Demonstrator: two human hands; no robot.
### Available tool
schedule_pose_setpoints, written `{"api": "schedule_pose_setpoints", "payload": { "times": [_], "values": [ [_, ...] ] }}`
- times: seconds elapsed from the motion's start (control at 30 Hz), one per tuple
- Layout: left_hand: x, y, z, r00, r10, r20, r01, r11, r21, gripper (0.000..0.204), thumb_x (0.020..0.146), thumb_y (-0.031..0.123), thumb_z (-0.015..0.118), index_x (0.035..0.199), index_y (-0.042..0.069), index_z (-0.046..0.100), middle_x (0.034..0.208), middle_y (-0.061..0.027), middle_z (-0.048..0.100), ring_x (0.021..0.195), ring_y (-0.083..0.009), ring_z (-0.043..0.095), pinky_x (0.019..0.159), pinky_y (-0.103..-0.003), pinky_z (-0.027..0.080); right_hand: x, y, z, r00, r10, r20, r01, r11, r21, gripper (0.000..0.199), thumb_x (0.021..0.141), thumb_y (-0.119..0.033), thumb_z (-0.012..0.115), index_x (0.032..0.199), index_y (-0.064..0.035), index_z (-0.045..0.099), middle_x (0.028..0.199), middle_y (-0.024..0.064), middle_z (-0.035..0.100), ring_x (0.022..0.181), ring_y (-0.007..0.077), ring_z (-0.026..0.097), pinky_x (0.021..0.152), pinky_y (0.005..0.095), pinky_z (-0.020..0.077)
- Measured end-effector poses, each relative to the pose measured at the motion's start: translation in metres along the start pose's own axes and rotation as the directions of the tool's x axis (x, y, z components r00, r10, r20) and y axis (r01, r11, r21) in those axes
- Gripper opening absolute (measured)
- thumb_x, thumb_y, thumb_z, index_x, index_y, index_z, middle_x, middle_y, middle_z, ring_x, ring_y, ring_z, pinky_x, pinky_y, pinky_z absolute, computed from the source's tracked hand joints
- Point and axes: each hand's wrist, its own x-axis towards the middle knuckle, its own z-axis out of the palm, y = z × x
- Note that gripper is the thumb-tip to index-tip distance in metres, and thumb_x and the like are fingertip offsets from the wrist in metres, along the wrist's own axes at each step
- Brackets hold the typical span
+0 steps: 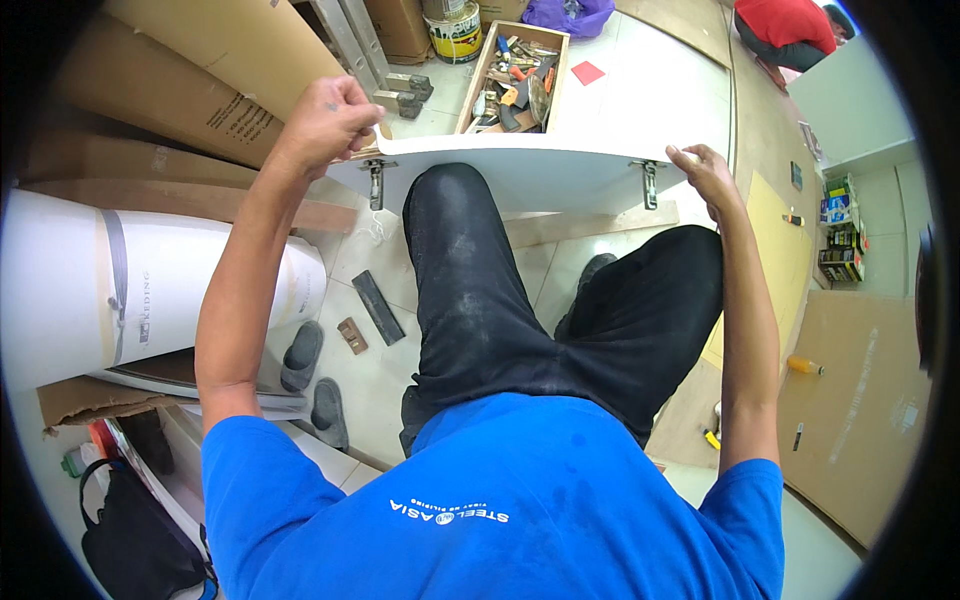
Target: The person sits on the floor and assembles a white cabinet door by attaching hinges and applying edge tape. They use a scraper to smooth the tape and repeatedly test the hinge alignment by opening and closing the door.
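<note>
The white panel, landmark for every place given here, lies crosswise in front of the person's knees, its hinged face turned toward the body. Far left of the panel, and nearer the person, is a large white roll. The left hand is above the panel's left end, fingers folded into a closed pinch; a small tan piece shows beside the fingertips, but whether it is held cannot be told. Nearer the person than the panel's left end, a brown block and a dark bar lie on the floor. The left hinge is fixed near that end; just right of it, the left knee overlaps the panel. Beyond the panel's left half is a wooden box of tools. The right hinge is near the panel's right end, where the right hand is placed with its fingers partly bent; whether they grip the corner cannot be told. The panel is probably stiff and of moderate weight, its smooth faces apt to slip, its edges and corners liable to chip. The best hold is likely at both ends, outside the hinges, with the palms supporting the edges.
</note>
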Motion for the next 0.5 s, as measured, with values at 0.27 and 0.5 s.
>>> {"api": "schedule_pose_setpoints", "payload": {
  "times": [0.27, 0.5],
  "values": [
    [-0.033, 0.152, 0.018, 0.937, 0.224, 0.268, -0.211, 0.974, -0.078, 0.017, 0.097, 0.016, 0.076, 0.101, 0.003, 0.067, 0.083, -0.0074, 0.071, 0.067, -0.0120, 0.068, 0.053, -0.024, 0.054, 0.008, -0.032, 0.033, 0.997, -0.072, -0.023, 0.072, 0.997, -0.018, 0.082, 0.085, -0.050, 0.087, 0.131, 0.0147, 0.065, 0.122, 0.0336, 0.071, 0.120, 0.0401, 0.069, 0.105, 0.0448, 0.0513],
    [-0.055, 0.285, 0.057, 0.827, 0.560, 0.043, -0.555, 0.827, -0.094, 0.008, 0.096, 0.001, 0.064, 0.090, -0.004, 0.065, 0.068, -0.0068, 0.064, 0.048, -0.0091, 0.060, 0.037, -0.020, 0.045, 0.024, -0.037, 0.068, 0.991, -0.112, 0.077, 0.127, 0.967, -0.222, 0.078, 0.081, -0.060, 0.086, 0.118, 0.0084, 0.074, 0.112, 0.0279, 0.076, 0.106, 0.0373, 0.074, 0.094, 0.0457, 0.0562]
  ]
}}
